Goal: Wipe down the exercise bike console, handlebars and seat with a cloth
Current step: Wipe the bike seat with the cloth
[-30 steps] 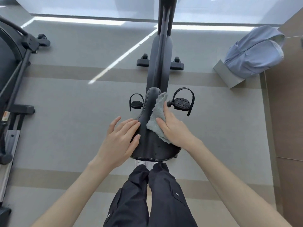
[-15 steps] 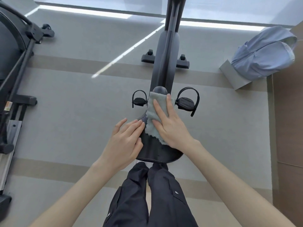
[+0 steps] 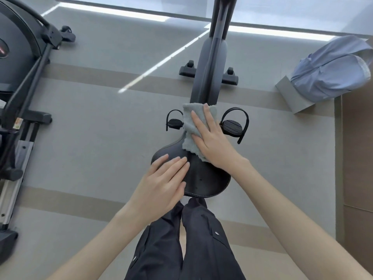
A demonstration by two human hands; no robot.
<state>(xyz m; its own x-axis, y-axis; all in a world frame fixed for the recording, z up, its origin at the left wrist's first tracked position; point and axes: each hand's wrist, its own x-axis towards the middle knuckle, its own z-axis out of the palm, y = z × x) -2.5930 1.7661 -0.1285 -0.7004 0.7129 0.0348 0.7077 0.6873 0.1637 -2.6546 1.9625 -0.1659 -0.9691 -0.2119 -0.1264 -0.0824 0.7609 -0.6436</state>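
Working on the seat (image 3: pixel 203 178), at the centre of the view just beyond the dark trousers (image 3: pixel 201 239): black, padded, wide at the near end and narrowing to a far nose, with pale stitching along the near rim and a dull sheen. Pressing the grey cloth (image 3: pixel 186 120) flat onto that far nose with the right hand (image 3: pixel 214 142), fingers straight and laid on top of it, not curled round it. Fluffy cloth, ragged at its near edge, draped over both sides of the nose. Steadying the near left wing of the seat with the left hand (image 3: pixel 163 182), palm down, fingers straight, gripping nothing. Seemingly in the seat step, with the nose under the cloth and the wide near part bare, probably yet to be covered or finished. Cannot tell about console and handlebars, neither being in view. Beyond the cloth, the black frame (image 3: pixel 210 67) running away to the far edge, with a cross foot (image 3: pixel 230 78) on the grey floor. Just beside the nose, the left pedal (image 3: pixel 173 122) and the right pedal (image 3: pixel 232 127), both strapped. Well apart at the far right, a pale blue backpack (image 3: pixel 331 71) on a grey block (image 3: pixel 290 98). At the far left, another black exercise machine (image 3: pixel 20 67).
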